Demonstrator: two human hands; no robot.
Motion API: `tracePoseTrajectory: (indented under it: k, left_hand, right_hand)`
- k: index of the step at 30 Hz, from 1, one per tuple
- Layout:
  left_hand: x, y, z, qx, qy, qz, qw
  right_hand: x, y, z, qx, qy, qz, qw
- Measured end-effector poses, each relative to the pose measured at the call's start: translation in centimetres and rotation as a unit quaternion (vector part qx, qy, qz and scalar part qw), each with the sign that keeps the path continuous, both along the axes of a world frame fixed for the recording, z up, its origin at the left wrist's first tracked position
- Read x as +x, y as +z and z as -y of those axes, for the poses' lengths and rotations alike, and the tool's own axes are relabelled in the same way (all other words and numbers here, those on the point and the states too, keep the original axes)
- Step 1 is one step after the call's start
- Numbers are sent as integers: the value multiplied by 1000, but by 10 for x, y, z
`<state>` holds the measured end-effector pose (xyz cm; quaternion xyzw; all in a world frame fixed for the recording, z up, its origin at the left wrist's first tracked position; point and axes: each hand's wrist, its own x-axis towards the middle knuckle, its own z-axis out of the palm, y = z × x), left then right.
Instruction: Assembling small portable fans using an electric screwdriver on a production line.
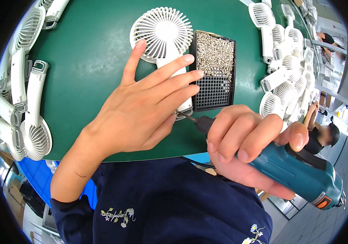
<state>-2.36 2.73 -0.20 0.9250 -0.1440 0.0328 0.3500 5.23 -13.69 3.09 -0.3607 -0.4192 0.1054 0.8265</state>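
A white handheld fan (166, 34) with a round slatted head lies on the green table, its handle toward me. My left hand (141, 97) rests across the handle with fingers spread, thumb and fingers holding it down; the palm hides much of it. In my right hand (247, 140) is a teal electric screwdriver (292, 168), tilted, my thumb by its black lever. Its thin bit points at the handle's near end beside my left thumb; whether it touches a screw is hidden. Just right of the fan sits a black screw tray (212, 106) with many small silver screws (215, 53).
White fans (33, 136) are piled along the left side of the green table (88, 44). More white fans (290, 79) lie heaped at the right. The table's near edge runs close to my body. Other people (322, 134) are beyond the right side.
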Motion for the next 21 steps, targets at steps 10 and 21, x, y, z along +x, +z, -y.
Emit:
tracePoseTrajectory:
  k: [10,21]
  left_hand:
    - [1,-4,1,-6,5,20,1000]
    - [0,-4,1,-20,9,29,999]
  right_hand:
    - [-2,1,-2,-14,-2,4,1000]
    - [-3,1,-2,-7,-8,9,1000]
